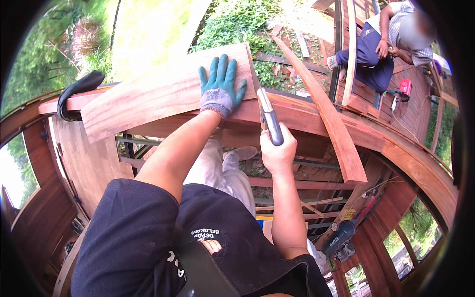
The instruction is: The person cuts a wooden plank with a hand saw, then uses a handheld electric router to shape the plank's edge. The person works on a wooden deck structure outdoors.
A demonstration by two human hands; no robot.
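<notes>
My left hand, in a grey and green coated work glove, lies flat with spread fingers on a wide, pale brown wooden board. That board rests aslant across a reddish wooden beam. Bare and closed, my right hand grips the dark handle of what looks like a handsaw. Its silver metal part points away from me, close beside the board's right end. Whether its edge touches the wood I cannot tell. A long reddish plank lies across the beam to the right of my right hand.
A black cloth-like item hangs over the beam's left end. Below are open floor joists and a dark machine. At the upper right another person sits on decking near a red tool. Green plants grow beyond.
</notes>
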